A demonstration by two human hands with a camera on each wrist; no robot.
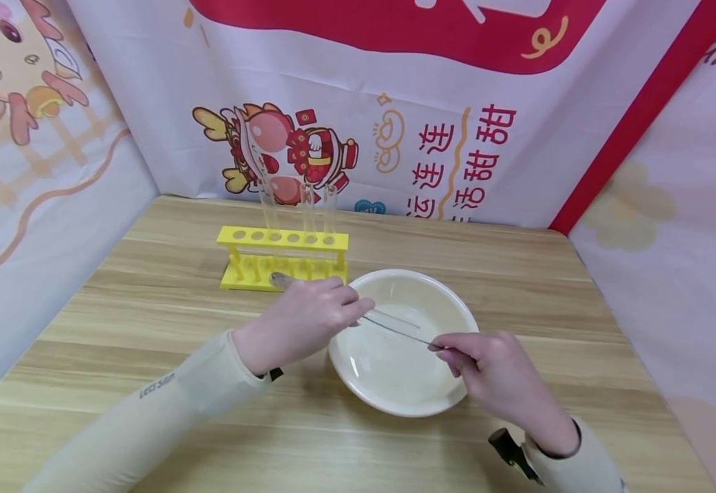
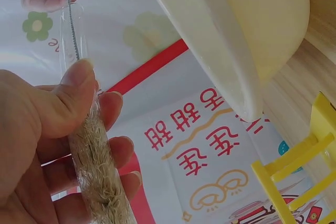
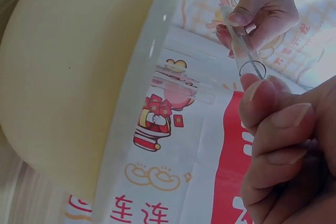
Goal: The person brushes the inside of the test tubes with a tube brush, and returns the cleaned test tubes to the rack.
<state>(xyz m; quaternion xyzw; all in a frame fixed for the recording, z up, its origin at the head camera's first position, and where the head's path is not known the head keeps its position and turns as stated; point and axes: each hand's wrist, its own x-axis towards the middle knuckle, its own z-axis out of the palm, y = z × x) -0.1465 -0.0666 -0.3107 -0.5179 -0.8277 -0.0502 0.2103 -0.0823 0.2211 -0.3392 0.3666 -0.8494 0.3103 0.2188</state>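
My left hand [image 1: 308,318] grips a clear glass test tube [image 2: 65,48] held aslant over the bowl, thumb on one side and fingers on the other. Inside the tube is a test tube brush, its pale bristles [image 2: 100,171] filling the part under and past the fingers. The brush's twisted wire handle [image 1: 394,332] comes out of the tube's mouth. My right hand [image 1: 499,373] pinches that wire's end between thumb and forefinger, just outside the mouth. Beneath both hands sits a white bowl [image 1: 394,390]; its inside is partly covered by them.
A yellow test tube rack [image 1: 228,236] stands behind my left hand, left of the bowl, with three upright glass tubes [image 1: 308,212] in it. The wood-grain table [image 1: 518,274] ends at printed cloth walls [image 1: 345,75] at the back and sides.
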